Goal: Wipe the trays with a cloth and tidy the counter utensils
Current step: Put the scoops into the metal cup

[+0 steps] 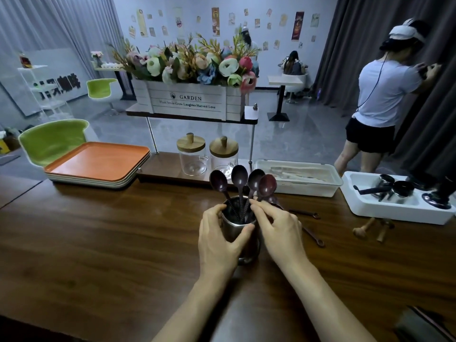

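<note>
Left hand: wrapped around the metal cup at frame centre, so that it is steadied on the desk.
Right hand: fingertips pinched on a dark spoon at the rim, probably to stand it inside.
Loose spoons: lying just right of centre, not yet gathered.
Trays: stacked at middle left, well apart from the hands.

My left hand grips the steel cup on the bench. My right hand's fingers pinch one dark spoon, standing bowl-up beside three more spoons inside it.
</note>
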Demonstrator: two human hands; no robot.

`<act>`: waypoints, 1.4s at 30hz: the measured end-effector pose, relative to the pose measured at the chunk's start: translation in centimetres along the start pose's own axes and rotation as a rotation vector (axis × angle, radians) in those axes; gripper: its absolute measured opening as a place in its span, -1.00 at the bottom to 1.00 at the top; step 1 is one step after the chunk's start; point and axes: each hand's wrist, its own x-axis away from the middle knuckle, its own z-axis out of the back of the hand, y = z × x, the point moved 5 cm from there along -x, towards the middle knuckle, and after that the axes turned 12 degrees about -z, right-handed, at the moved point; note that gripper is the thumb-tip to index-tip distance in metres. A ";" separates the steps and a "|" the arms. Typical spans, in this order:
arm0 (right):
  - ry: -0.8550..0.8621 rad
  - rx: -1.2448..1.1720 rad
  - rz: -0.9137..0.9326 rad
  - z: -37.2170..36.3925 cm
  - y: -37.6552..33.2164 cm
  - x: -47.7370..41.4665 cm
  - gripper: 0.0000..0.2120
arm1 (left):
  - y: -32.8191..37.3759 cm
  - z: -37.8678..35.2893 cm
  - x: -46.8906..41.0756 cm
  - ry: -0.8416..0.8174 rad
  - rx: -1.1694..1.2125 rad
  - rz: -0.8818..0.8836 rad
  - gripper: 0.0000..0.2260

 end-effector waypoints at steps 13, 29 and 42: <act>0.030 -0.400 -0.284 1.8 5.5 0.0 -0.75 | -1.0 -0.1 -0.3 -0.031 0.014 -0.047 -0.39; -0.201 0.120 -0.305 -0.1 10.8 -5.9 -0.70 | 0.9 0.3 0.4 -0.041 -0.053 0.025 -0.40; -0.328 -0.663 -0.267 5.9 3.8 -3.8 -0.77 | 2.8 -1.1 1.7 -0.056 -0.221 0.069 -0.39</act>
